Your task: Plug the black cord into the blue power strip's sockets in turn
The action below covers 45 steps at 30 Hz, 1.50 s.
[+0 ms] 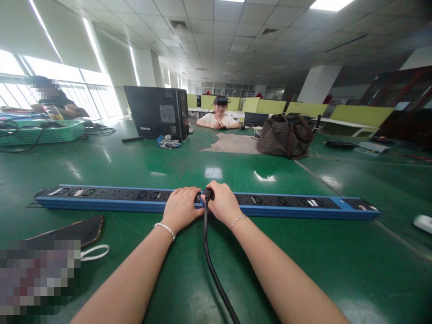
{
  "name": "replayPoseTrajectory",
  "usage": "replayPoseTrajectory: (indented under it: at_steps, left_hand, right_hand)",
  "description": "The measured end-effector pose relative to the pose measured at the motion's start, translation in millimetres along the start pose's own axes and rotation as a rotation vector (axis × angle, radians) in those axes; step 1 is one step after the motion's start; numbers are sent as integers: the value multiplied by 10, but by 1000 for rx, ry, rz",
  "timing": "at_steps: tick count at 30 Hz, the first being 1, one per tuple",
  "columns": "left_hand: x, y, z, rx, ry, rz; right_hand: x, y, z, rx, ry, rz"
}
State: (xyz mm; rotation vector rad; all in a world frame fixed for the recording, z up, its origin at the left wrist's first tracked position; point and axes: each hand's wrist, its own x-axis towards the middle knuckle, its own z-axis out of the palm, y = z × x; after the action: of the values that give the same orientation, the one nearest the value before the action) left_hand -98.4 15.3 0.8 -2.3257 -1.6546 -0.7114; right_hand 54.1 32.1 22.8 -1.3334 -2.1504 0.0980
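Observation:
A long blue and black power strip [118, 195] with several sockets lies across the green table in front of me. My left hand [182, 207] is wrapped over the strip near its middle, fingers on the far side and thumb at the near edge. Close beside it, my right hand [222, 202] grips a black power plug [208, 194] at the strip's top face. Whether the plug's pins are in a socket is hidden. From the plug a thick black cable [206, 245] runs down toward me between my forearms.
A dark phone [81, 231] and a blurred item with a white loop [96, 253] lie at left. Farther back are a black computer case [155, 112], gloves [168, 142], a green basket [54, 132] and a brown bag [285, 135]. Two people sit beyond, a white object [422, 223] at right.

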Motion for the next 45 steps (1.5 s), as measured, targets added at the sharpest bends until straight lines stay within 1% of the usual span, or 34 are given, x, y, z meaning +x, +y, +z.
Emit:
replayPoseTrajectory:
  at_steps: [4,9,11,16,18,21,23,26,32,35,42,45]
  left_hand:
    - [-1,10,-12,-1,-4,3]
    - [-3,12,-18,-3,3,-4]
    - [-3,13,-20,0,7,-4]
    - [-4,15,-20,11,5,-13]
    - [-6,13,-11,9,10,-15]
    - [-7,5,7,5,26,-16]
    - [-7,0,13,-1,31,-16]
    - [-6,1,11,-8,22,-19]
    - [-5,14,15,20,24,-18]
    - [-12,3,38,27,32,-9]
    - [-34,-21,52,-14,30,-9]
    - [-36,7,25,-88,35,49]
  right_hand:
    - [-24,-60,-34,-137,-10,-59]
    - [-53,-54,-13,-158,18,-25]
    - [-67,-51,11,-172,30,-35]
    - [-100,-75,55,-249,78,-178]
    - [-105,-68,49,-235,85,-180]
    - [-100,-31,18,-165,70,-91]
    - [-94,-9,2,-135,44,-56]
    - [-96,-7,14,-139,22,-79]
    - [-183,-19,154,-170,69,-132]
    - [-241,10,192,-152,66,-148]
    - [-293,61,103,-93,-35,-139]
    - [-328,59,89,-53,-23,-124]
